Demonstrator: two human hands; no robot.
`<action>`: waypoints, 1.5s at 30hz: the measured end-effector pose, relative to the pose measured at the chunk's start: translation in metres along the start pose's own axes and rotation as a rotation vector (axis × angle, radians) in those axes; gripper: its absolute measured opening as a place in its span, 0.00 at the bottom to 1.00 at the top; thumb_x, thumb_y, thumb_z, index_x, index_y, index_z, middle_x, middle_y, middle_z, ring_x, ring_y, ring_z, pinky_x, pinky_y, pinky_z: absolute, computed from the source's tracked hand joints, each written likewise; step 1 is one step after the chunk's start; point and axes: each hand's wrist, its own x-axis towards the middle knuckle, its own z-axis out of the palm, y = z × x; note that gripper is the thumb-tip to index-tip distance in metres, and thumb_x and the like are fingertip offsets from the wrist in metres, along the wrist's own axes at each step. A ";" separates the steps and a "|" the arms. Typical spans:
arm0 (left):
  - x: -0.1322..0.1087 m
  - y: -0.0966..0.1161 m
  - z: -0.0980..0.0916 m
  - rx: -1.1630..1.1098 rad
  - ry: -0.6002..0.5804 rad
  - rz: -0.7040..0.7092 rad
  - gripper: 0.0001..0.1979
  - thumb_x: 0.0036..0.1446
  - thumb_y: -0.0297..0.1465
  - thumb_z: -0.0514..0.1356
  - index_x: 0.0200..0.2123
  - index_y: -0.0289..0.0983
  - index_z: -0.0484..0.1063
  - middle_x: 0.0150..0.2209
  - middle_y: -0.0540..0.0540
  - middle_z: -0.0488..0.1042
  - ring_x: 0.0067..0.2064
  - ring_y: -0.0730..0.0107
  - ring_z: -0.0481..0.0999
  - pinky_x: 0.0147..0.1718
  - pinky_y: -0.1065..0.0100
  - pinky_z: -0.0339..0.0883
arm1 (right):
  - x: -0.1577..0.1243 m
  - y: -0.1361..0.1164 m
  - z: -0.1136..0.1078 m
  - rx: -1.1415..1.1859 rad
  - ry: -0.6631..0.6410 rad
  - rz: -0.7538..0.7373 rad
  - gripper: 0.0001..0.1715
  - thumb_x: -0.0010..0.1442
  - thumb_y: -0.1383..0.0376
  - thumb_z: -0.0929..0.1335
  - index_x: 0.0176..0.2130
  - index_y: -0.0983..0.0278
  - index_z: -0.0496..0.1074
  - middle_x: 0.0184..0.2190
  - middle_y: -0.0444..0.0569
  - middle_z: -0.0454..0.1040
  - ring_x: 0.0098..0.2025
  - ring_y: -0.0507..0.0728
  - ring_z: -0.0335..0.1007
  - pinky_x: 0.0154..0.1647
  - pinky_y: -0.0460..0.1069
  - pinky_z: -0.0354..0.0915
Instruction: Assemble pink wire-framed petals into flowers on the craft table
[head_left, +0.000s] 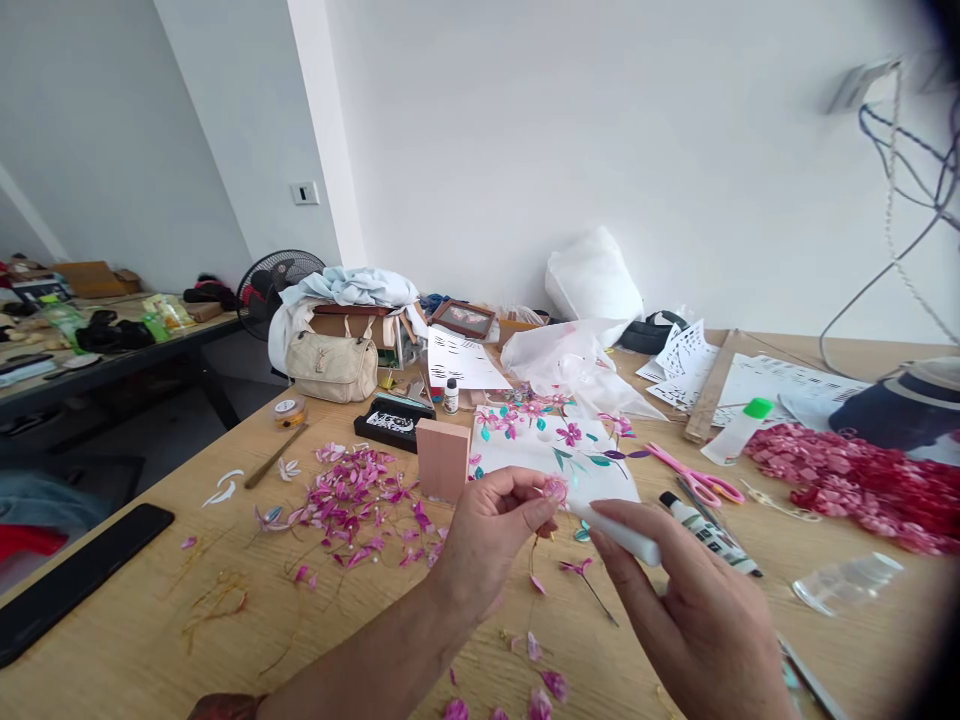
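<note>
Between the thumb and fingers of my left hand (487, 540) is a small pink wired petal flower (556, 489). My right hand (686, 600) grips a white glue bottle (626, 535), its narrow end pointing at the flower. Whether the tip touches the petals is too small to tell. Below my hands lie a dark-stemmed pink flower (581, 567) and several loose petal pieces (553, 685). To the left spreads a heap of magenta petals (360, 500). Behind my hands, finished-looking pink flowers and green leaves rest on a white sheet (517, 460).
A wooden block (443, 460) stands beyond my left hand. Pink scissors (697, 475), a black-capped tube (711, 535), a green-capped bottle (739, 432) and a clear plastic bottle (847, 583) lie or stand right. A phone (82, 580) lies at the left edge; red-pink flowers (862, 490) pile up far right.
</note>
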 end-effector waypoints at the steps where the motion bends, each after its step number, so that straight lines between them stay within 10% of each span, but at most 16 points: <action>1: 0.000 0.000 0.000 -0.010 0.009 -0.004 0.08 0.42 0.32 0.64 0.28 0.34 0.74 0.23 0.50 0.70 0.25 0.78 0.66 0.27 0.73 0.61 | 0.000 0.000 0.000 -0.001 0.004 0.001 0.08 0.58 0.63 0.61 0.38 0.60 0.66 0.28 0.47 0.75 0.34 0.58 0.73 0.23 0.47 0.63; 45: -0.003 -0.001 0.000 0.009 -0.109 -0.095 0.09 0.40 0.31 0.65 0.29 0.35 0.75 0.19 0.53 0.65 0.22 0.80 0.63 0.23 0.75 0.58 | 0.005 0.007 -0.003 0.259 -0.141 0.103 0.07 0.57 0.63 0.62 0.37 0.60 0.67 0.27 0.44 0.74 0.24 0.51 0.68 0.20 0.43 0.62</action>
